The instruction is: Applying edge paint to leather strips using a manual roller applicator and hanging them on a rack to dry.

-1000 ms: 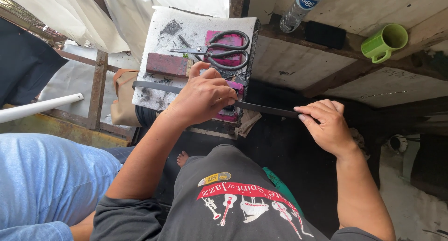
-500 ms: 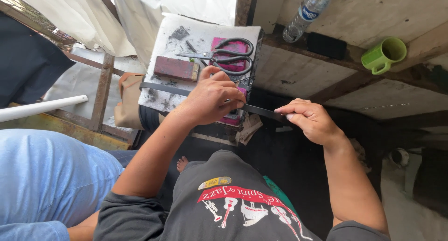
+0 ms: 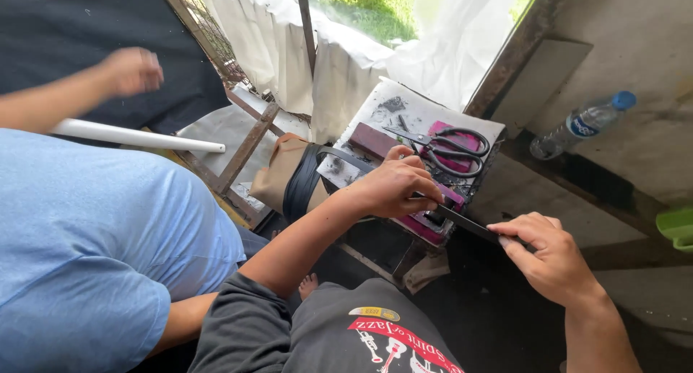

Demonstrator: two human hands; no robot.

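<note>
Fingers of the right hand (image 3: pixel 552 261) pinch the near end of a dark strap (image 3: pixel 462 223), while the left hand (image 3: pixel 393 187) presses it flat onto a smudged work block (image 3: pixel 415 116). Black scissors (image 3: pixel 444 145) lie just beyond; a plastic water bottle (image 3: pixel 581 126) lies far right, and another person's hand (image 3: pixel 130 70) hovers far left over a white pipe (image 3: pixel 137 137).

We see a dark, matt strip (image 3: pixel 462 221), leather-like, under our left hand (image 3: pixel 393 189) and pinched in the fingers (image 3: pixel 516 236) of our right hand (image 3: pixel 552 261). The scissors (image 3: pixel 444 145) have dull grey metal blades and glossy black handles. The tabletop (image 3: pixel 382 106) looks like pale paper, smudged with dark, rough stains. The bottle (image 3: pixel 581 125) is clear, shiny plastic. The curtain (image 3: pixel 361 62) is white cloth; the pipe (image 3: pixel 133 136) is smooth white plastic.
</note>
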